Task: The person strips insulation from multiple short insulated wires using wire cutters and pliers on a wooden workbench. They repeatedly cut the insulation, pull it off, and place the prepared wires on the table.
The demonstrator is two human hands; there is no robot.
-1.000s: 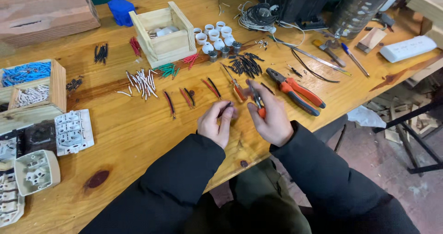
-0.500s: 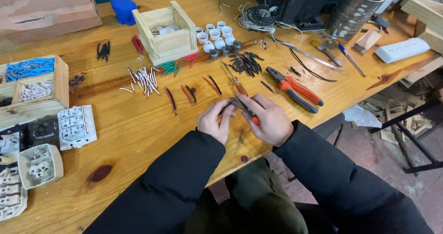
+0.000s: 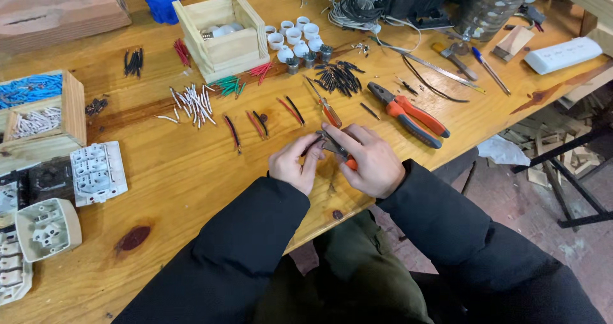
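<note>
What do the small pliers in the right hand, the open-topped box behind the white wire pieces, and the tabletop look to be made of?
Small pliers: dark bare metal jaws, orange grip, probably plastic or rubber.
Open-topped box: pale unfinished wood, grain and plank edges visible.
Tabletop: knotty wood, likely pine, with a glossy amber varnish.

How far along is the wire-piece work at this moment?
Done, apparently: cut pieces lie sorted in piles, white pieces, green pieces and black pieces. In hand: the left hand pinches a short dark wire while the right hand works small orange-handled pliers on its end. Left: pairs of red and black wires on the table look untouched; how many are finished cannot be told.
</note>
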